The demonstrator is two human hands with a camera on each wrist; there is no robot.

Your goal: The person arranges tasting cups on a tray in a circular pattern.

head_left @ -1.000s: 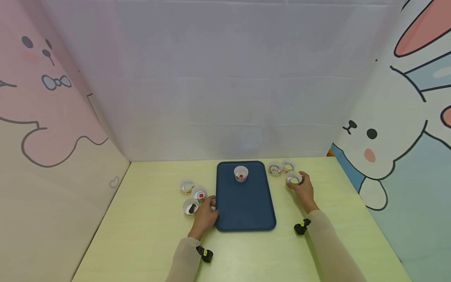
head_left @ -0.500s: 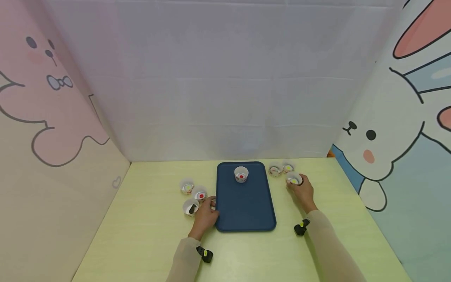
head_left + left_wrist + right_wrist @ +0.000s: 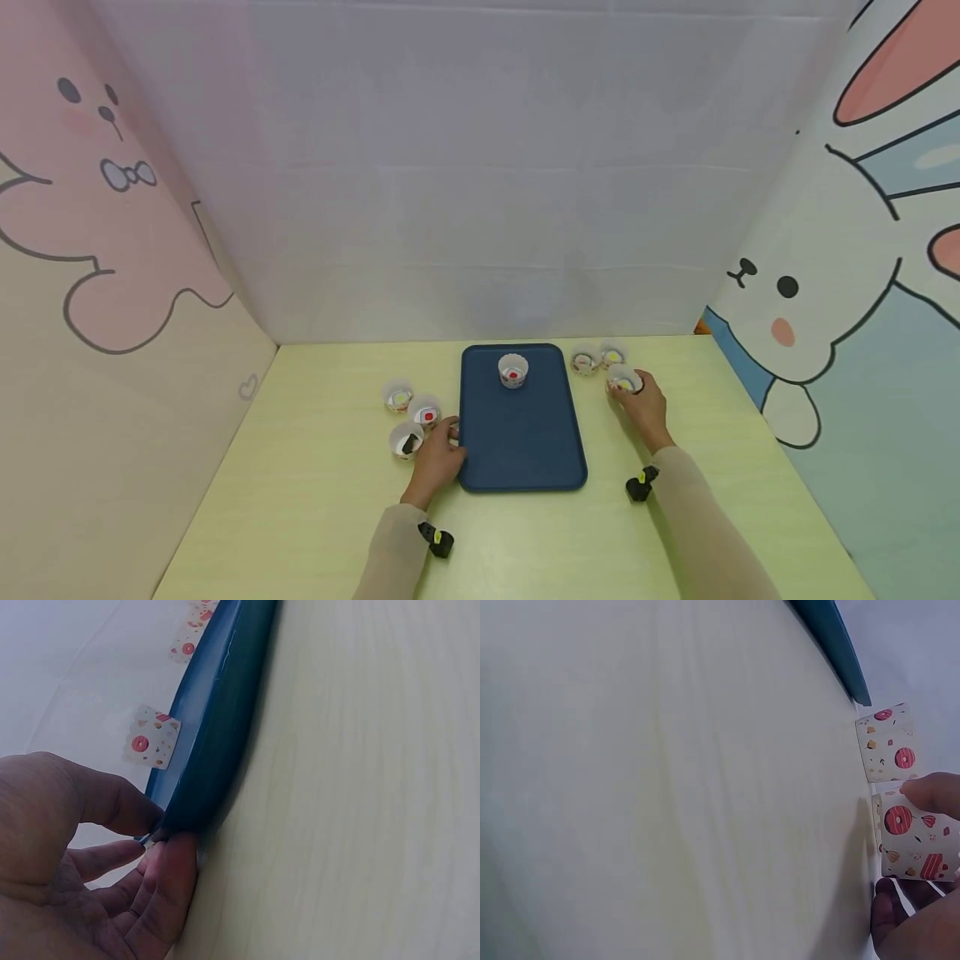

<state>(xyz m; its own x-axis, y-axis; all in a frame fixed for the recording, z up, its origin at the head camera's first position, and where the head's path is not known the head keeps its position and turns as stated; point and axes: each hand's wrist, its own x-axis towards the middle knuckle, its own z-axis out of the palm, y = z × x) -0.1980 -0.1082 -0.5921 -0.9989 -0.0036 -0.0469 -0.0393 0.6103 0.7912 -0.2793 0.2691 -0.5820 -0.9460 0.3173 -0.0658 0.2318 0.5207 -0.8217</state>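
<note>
My left hand (image 3: 437, 458) pinches the left edge of the blue tray (image 3: 528, 442); the left wrist view has the thumb and fingers of that hand (image 3: 97, 855) on the tray rim (image 3: 217, 750). At the right, my right hand (image 3: 647, 410) grips a patterned paper cup (image 3: 624, 381) with something yellow inside. Up close in the right wrist view, the thumb of the right hand (image 3: 922, 922) lies on one side of this cup (image 3: 919, 836) and fingers on the other. On the tray's far part stands a cup (image 3: 513, 372) with a red piece in it.
Left of the tray are cups with a yellow piece (image 3: 397, 397), a red piece (image 3: 424, 412) and a black piece (image 3: 406, 441). Two more cups (image 3: 585, 360) (image 3: 613, 355) stand right of the tray's far end. A white curtain (image 3: 480, 208) hangs behind the table.
My right hand and the gripped cup have shifted very slightly left. The left hand and the tray have stayed in place.
</note>
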